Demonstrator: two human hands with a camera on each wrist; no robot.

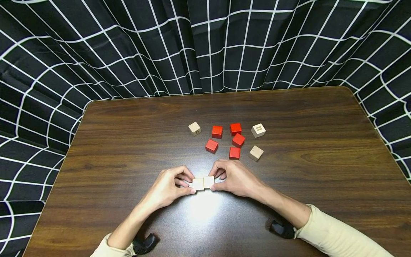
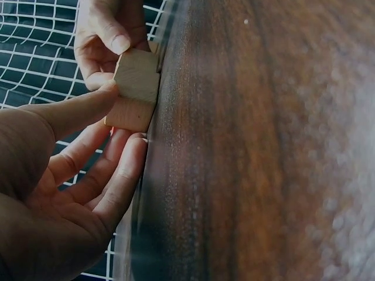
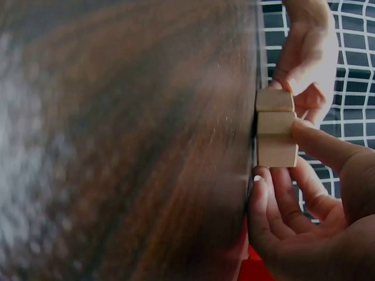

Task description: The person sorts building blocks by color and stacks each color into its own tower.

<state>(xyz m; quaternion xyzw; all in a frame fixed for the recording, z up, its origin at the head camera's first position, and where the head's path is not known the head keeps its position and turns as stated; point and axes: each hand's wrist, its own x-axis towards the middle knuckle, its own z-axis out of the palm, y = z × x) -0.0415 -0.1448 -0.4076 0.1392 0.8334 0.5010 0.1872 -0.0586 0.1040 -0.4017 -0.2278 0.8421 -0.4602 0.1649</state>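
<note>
1. A black curtain (image 1: 135,46) with a white grid stands behind the bench, from 9 o'clock through 12 to 3.
2. The brown wooden bench (image 1: 106,157) lies before you and carries all the blocks.
3. Your pale sleeves (image 1: 340,232) come in at 7 and 4 o'clock, a black device (image 1: 282,229) by each wrist.
4. Your left hand (image 1: 168,187), at 9 o'clock of the middle pair, grips the left pale block (image 1: 198,184) between thumb and fingers.
5. Your right hand (image 1: 237,178), at 3 o'clock, grips the right pale block (image 1: 209,182) likewise; the two blocks touch side by side, slightly out of line.
6. From that pair, you have five red blocks (image 1: 238,140) around 1 o'clock, a circle-marked block (image 1: 194,129) near 12, a two-bar block (image 1: 258,130) between 1 and 2, and a plain pale block (image 1: 256,153) at 2.
</note>
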